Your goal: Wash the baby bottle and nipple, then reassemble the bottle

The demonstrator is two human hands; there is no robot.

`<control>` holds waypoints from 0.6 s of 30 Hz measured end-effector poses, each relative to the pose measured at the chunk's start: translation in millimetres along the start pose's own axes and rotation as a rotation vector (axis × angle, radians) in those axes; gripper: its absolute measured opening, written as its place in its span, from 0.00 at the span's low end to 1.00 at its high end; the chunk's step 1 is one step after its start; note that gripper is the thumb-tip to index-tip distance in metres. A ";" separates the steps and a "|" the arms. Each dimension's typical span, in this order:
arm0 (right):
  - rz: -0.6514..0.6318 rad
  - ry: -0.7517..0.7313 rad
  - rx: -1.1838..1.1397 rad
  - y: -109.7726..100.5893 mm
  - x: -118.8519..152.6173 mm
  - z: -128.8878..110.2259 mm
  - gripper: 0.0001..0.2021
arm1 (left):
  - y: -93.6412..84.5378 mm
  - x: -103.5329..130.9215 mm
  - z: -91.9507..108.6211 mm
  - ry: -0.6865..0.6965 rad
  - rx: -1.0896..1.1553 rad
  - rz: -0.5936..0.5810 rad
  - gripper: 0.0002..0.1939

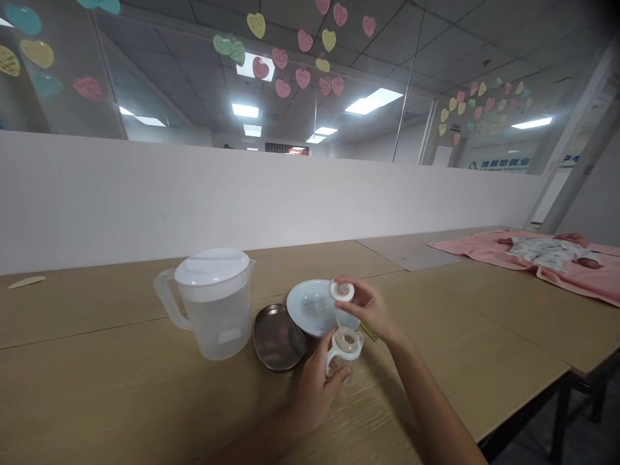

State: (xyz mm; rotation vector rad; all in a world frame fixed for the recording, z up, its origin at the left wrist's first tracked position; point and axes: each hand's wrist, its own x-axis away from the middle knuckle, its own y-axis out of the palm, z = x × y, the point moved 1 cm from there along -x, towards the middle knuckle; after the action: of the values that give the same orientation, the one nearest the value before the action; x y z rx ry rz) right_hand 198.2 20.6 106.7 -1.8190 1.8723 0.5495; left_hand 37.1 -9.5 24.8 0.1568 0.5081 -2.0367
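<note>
Two grips came up in my view, one left grip (pixel 317 381) and one right grip (pixel 367 309). With them I counted one small bottle (pixel 347 353), one cap (pixel 342 292) and one straw (pixel 338 318). On the counter (pixel 145 387) I had one pitcher (pixel 217 326) with one lid (pixel 212 266), one metal dish (pixel 279 337) and one pale bowl (pixel 299 305). Farther right were one pink cloth (pixel 484 244) and one doll-like figure (pixel 545 250). On the middle glass (pixel 365 74) I made it fifteen heart notes (pixel 305 41): ten pink, three yellow, two green. The right-hand hearts (pixel 461 108) were, in fairness, too small for me to number reliably.
</note>
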 end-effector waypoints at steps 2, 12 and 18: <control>0.182 0.006 -0.136 -3.1 -6.5 5.8 0.20 | 0.4 -0.8 0.8 -0.002 0.009 -0.006 0.32; 0.396 0.054 -0.408 -19.3 -16.7 35.0 0.22 | -0.3 -3.2 5.6 0.026 -0.003 -0.048 0.31; 0.432 0.159 -0.268 -26.2 -17.8 74.1 0.23 | -0.6 -2.5 10.1 0.037 0.012 -0.047 0.31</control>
State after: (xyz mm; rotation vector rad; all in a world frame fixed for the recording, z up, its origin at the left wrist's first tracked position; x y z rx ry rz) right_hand 228.6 77.3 58.2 -1.6543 2.4221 0.8615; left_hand 38.8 -11.5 34.8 0.1911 0.5272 -2.0862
